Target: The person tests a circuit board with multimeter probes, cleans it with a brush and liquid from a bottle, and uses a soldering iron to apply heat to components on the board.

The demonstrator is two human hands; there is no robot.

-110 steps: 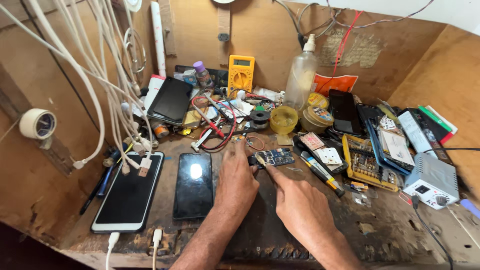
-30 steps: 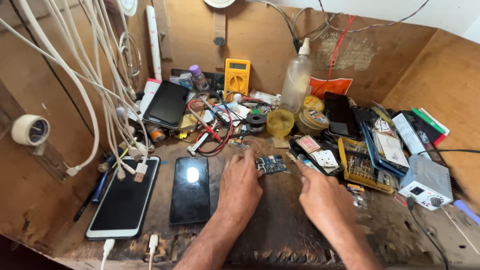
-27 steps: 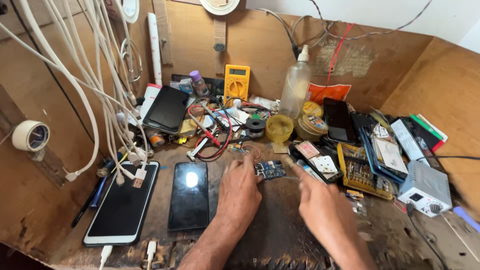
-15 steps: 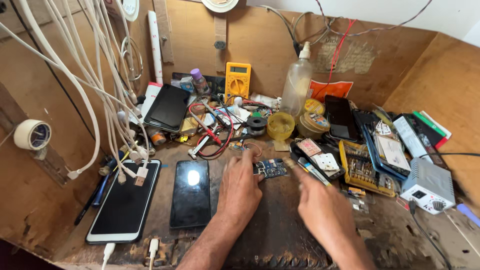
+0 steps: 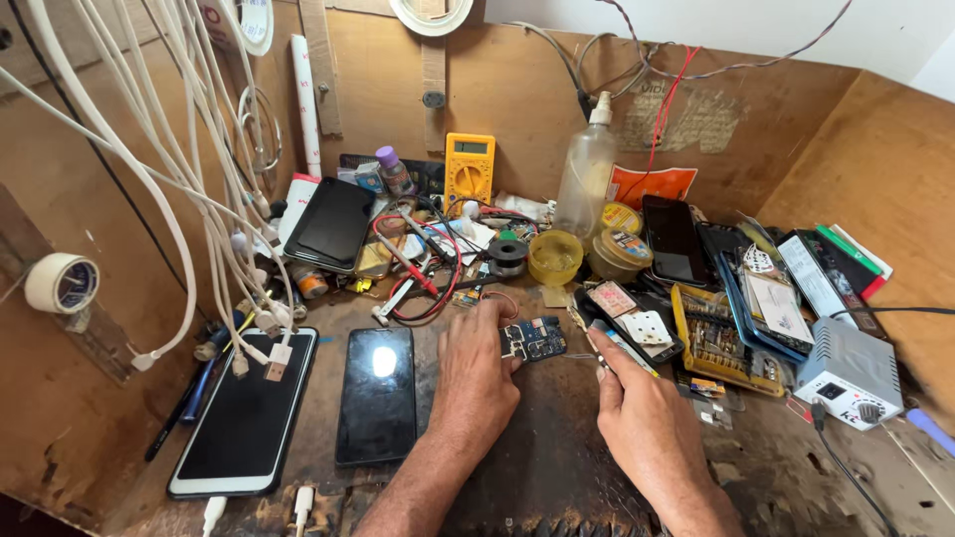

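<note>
While the left hand [image 5: 476, 373] presses flat on the worn wooden counter [image 5: 557, 467], its fingertips touch the left edge of a small dark-blue circuit board [image 5: 534, 339] that lies just ahead of them and slightly to the right. Seen from the head camera, the board's long axis runs roughly left to right across the counter, tilted a little upward at its right end. The left hand is the nearer of the two and steadies the board without closing around it, fingers spread and relaxed. The right hand [image 5: 642, 418] sits just right of the board, apart from it, its fingers pinched on a thin metal tool [image 5: 598, 358] whose tip points toward the board's right end. The board looks bare and flat, studded with small silvery components and cut-outs. To the left, a black smartphone with a bright reflection [image 5: 377, 394] lies face up beside a larger white-edged phone [image 5: 246, 414]. Behind the board stand a yellow multimeter [image 5: 469, 170] and a translucent plastic squeeze bottle [image 5: 585, 177].
</note>
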